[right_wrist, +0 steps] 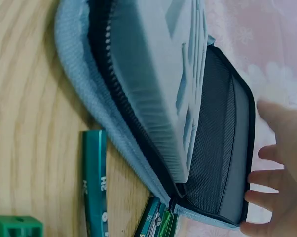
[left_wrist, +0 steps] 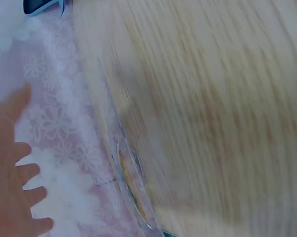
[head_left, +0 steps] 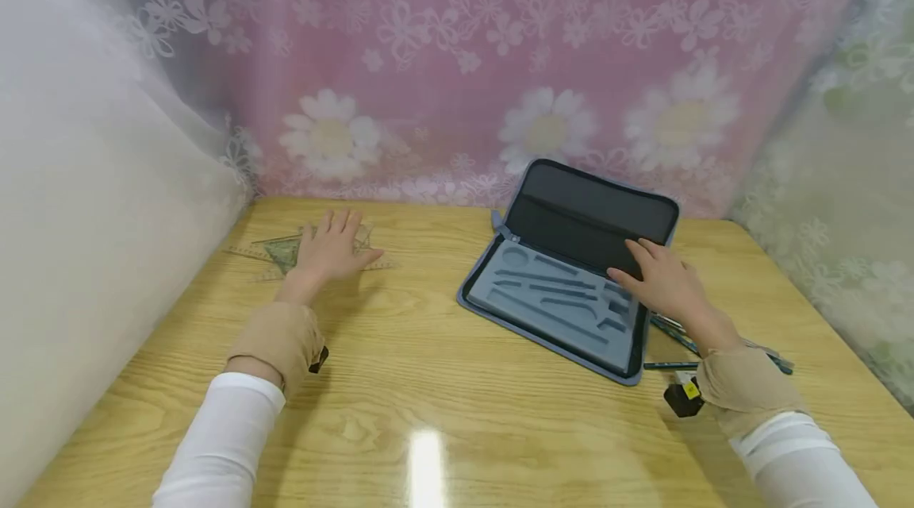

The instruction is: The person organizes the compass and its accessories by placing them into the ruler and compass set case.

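Observation:
My left hand (head_left: 331,252) is over clear rulers and triangles (head_left: 282,252) at the table's left, fingers spread; in the left wrist view the hand (left_wrist: 13,168) shows apart from the clear rulers (left_wrist: 131,182). My right hand (head_left: 664,282), fingers extended, is at the right side of the unzipped blue-grey case (head_left: 550,302); whether it touches the case cannot be told. The case's grey tray has shaped hollows with nothing in them. In the right wrist view the hand (right_wrist: 286,168) is beside the mesh-lined lid (right_wrist: 225,133).
Dark green pencils (head_left: 667,366) lie right of the case, partly under my right forearm. The right wrist view also shows a pencil (right_wrist: 94,182) and a green block (right_wrist: 18,227). A flowered curtain (head_left: 443,79) hangs behind the wooden table (head_left: 400,381).

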Demonstrator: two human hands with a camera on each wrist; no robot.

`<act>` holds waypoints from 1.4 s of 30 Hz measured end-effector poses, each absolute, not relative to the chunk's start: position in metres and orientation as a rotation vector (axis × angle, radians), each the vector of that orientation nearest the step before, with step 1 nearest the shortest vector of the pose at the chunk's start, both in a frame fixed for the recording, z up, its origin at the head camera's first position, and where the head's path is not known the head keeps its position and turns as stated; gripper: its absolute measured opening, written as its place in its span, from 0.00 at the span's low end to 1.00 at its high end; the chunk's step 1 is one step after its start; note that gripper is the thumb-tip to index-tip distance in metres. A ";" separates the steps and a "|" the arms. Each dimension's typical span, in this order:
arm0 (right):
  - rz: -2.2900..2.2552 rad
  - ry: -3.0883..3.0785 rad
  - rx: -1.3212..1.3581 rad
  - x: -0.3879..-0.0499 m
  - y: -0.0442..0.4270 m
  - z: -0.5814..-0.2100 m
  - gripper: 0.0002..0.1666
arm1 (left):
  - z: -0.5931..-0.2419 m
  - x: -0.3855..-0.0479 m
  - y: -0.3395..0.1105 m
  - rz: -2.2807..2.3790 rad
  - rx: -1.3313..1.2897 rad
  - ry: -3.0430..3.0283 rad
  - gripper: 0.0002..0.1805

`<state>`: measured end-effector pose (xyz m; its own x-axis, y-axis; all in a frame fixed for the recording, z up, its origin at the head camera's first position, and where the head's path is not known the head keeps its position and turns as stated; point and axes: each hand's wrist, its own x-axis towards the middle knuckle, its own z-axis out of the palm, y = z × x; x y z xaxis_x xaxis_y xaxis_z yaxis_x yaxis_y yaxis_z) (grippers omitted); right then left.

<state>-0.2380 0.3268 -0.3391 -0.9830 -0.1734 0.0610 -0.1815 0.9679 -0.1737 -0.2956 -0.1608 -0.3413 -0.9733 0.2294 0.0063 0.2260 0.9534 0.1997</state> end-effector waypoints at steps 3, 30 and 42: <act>0.366 -3.039 0.272 -0.236 0.326 -0.336 0.37 | -0.340 -0.299 -0.157 0.306 0.356 3.125 0.42; 0.480 -3.145 0.092 -0.209 0.338 -0.366 0.26 | -0.368 -0.313 -0.039 0.676 0.561 2.863 0.12; 0.463 -3.165 -0.025 -0.205 0.333 -0.366 0.25 | -0.408 -0.345 -0.006 0.718 0.621 2.779 0.11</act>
<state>-0.2051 0.3330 -0.3655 -0.9982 0.0072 -0.0589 0.0238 0.9579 -0.2860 -0.3449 -0.0058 -0.4083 -0.8905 0.4458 -0.0908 0.3461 0.7933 0.5009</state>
